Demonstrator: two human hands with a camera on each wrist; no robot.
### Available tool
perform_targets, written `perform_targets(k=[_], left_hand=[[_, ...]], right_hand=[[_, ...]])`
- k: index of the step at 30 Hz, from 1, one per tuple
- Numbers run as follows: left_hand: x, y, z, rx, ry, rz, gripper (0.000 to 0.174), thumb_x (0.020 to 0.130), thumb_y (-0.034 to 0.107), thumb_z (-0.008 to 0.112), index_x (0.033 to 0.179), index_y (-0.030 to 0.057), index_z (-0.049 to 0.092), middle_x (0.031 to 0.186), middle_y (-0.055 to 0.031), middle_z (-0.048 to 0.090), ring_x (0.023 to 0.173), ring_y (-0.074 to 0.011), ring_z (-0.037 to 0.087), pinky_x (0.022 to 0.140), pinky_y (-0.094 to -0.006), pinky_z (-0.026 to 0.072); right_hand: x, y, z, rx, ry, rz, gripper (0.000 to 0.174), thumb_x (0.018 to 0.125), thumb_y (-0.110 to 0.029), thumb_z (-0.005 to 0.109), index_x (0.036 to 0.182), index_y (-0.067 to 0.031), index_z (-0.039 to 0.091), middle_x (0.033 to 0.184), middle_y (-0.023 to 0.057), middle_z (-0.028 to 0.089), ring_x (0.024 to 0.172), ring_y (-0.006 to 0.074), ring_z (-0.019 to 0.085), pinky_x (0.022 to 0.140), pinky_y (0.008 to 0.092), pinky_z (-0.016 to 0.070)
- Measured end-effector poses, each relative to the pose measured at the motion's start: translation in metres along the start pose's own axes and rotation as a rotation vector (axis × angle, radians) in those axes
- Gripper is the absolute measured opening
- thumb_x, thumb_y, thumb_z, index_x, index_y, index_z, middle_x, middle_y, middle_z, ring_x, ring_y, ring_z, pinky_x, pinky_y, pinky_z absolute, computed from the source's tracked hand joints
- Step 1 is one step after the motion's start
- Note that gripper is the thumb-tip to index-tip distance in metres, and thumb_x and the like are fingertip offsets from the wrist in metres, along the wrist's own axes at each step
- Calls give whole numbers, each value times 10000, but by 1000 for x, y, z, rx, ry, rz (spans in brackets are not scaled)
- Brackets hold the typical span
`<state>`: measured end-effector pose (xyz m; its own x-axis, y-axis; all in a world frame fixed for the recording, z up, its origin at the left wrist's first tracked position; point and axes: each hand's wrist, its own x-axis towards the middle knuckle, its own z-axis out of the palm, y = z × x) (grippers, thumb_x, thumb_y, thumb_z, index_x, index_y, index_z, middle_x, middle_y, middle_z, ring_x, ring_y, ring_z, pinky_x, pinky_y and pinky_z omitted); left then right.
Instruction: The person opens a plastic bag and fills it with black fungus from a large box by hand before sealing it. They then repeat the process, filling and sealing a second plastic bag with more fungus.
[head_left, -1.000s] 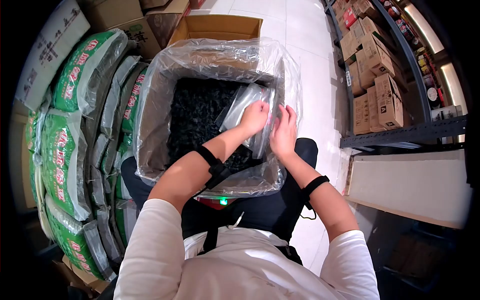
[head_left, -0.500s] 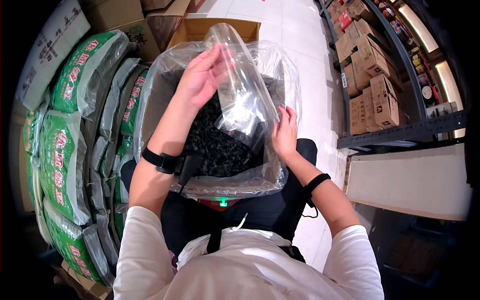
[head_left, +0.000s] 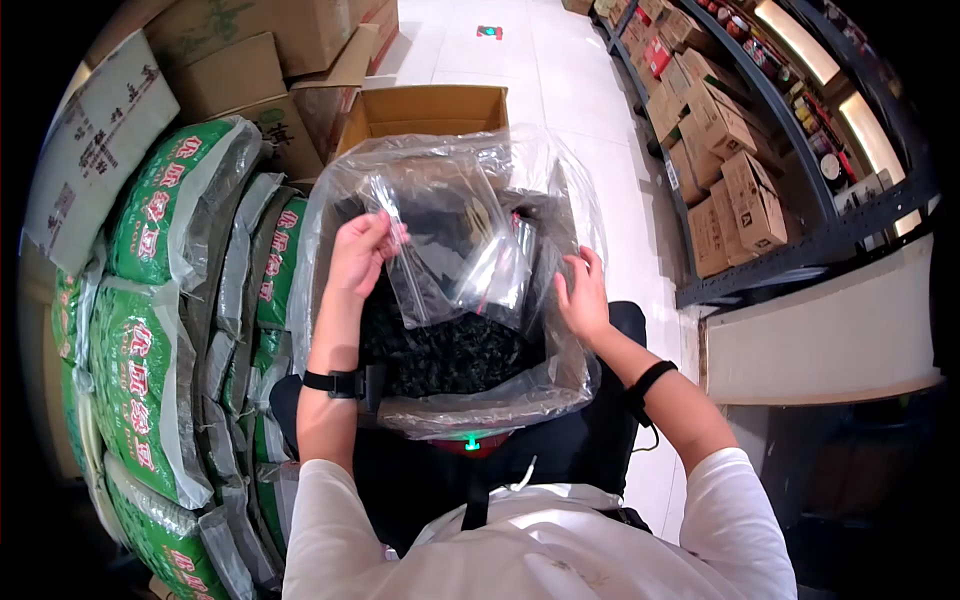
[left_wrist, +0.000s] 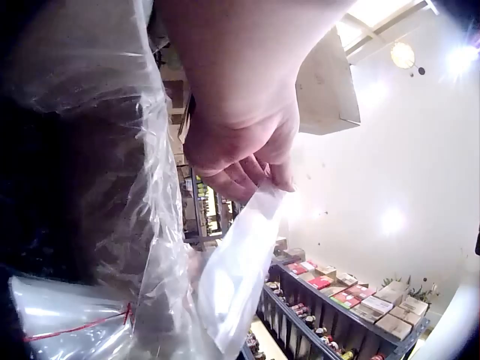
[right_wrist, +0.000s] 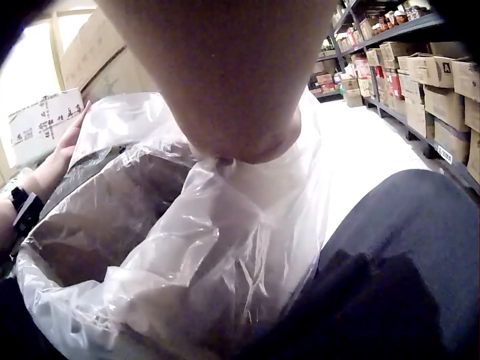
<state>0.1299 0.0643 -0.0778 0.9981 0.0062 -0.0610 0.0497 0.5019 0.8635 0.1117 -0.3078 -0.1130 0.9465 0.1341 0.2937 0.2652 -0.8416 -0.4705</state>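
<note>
Clear plastic bag (head_left: 443, 228) sits over the lined box (head_left: 480, 416), inside its rim as seen from the head view. Clock set with 12 pointing away from the person. Left hand (head_left: 360, 252) pinches the bag between thumb and fingertips at its left edge; left wrist view shows the film hanging from the fingertips. From that hand, bag body spreads toward 3 to 4 o'clock. Gripped edge runs roughly 11 to 5, slightly tilted; true long axis hard to read through the clear film.

Right hand (head_left: 583, 290) is at the box's right side, fingers loosely bent, thumb apart, seemingly gripping nothing; contact with the liner can't be told, own wrist view hides the fingers. Bag lies at about 10 from it, apart.

Red-striped bag bundle (head_left: 498, 280) lies at 4 from the left hand, 9 from the right, nearer the right, on or just above the dark dried pieces (head_left: 450, 365). Left is the nearer hand to the clear bag; likely the next move turns on its free side, which faces the right hand.
</note>
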Motion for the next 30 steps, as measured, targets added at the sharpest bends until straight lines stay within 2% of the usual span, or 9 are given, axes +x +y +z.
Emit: perform_targets(k=[5, 7, 9, 10, 11, 13, 15, 24, 30], left_hand=[[-13, -6, 1, 283, 21, 32, 230, 901, 196, 723, 751, 28, 675, 743, -78, 696, 653, -107, 647, 591, -217, 472], [-17, -6, 11, 358, 60, 15, 233, 845, 196, 784, 739, 17, 677, 680, -62, 680, 558, -93, 614, 512, -213, 456], [-20, -11, 21, 508, 40, 31, 255, 825, 194, 806, 711, 16, 664, 661, -58, 669, 553, -82, 603, 509, -219, 463], [-21, -15, 28, 564, 24, 56, 283, 806, 201, 824, 686, 14, 649, 631, -45, 654, 545, -71, 590, 496, -223, 460], [-21, -21, 36, 629, 20, 62, 347, 795, 239, 837, 642, 28, 609, 587, -26, 622, 504, -64, 562, 459, -227, 437], [-24, -33, 49, 688, 7, 61, 410, 794, 286, 839, 611, 51, 558, 549, -4, 579, 453, -58, 518, 416, -228, 402], [-20, -52, 50, 655, -38, -7, 444, 819, 345, 814, 624, 72, 522, 538, 17, 542, 420, -51, 465, 392, -227, 369], [-22, -80, 51, 376, -267, -255, 512, 992, 507, 514, 707, 89, 592, 628, 23, 571, 534, -46, 487, 465, -215, 341], [-12, -89, 38, 376, -105, -285, 492, 994, 528, 492, 792, 94, 606, 659, 21, 591, 531, -51, 499, 448, -224, 353]], right_hand=[[-2, -6, -5, -266, 19, -149, 361, 906, -204, 640, 1221, -49, 550, 1394, 249, 386, 1225, 403, 493, 1034, 458, 415], [5, -17, -11, -302, 112, -319, 264, 900, -200, 649, 1111, -49, 602, 1323, 218, 466, 1170, 399, 519, 993, 476, 421], [10, -33, -14, -177, -56, -429, 177, 889, -203, 663, 960, -43, 636, 1122, 184, 603, 1024, 377, 594, 879, 460, 467], [13, -54, -18, -58, -199, -320, 188, 903, -220, 646, 867, -36, 636, 890, 156, 652, 839, 351, 635, 750, 442, 493], [14, -65, -11, 112, -285, -246, 239, 934, -253, 614, 882, -21, 635, 815, 174, 646, 765, 348, 645, 687, 415, 507], [15, -92, -3, 607, -617, 117, 336, 984, -345, 591, 919, -16, 602, 768, 78, 635, 708, 171, 627, 652, 317, 499], [13, -116, 3, 780, -609, 115, 327, 984, -338, 605, 938, -14, 597, 777, 24, 622, 694, 94, 581, 634, 272, 491], [31, -121, 35, 816, -815, 149, 319, 929, -339, 692, 948, -40, 581, 784, 13, 636, 681, 82, 594, 594, 234, 483], [51, -111, 47, 809, -968, 220, 265, 941, -309, 676, 926, -67, 570, 809, 6, 642, 697, 80, 600, 568, 227, 473]])
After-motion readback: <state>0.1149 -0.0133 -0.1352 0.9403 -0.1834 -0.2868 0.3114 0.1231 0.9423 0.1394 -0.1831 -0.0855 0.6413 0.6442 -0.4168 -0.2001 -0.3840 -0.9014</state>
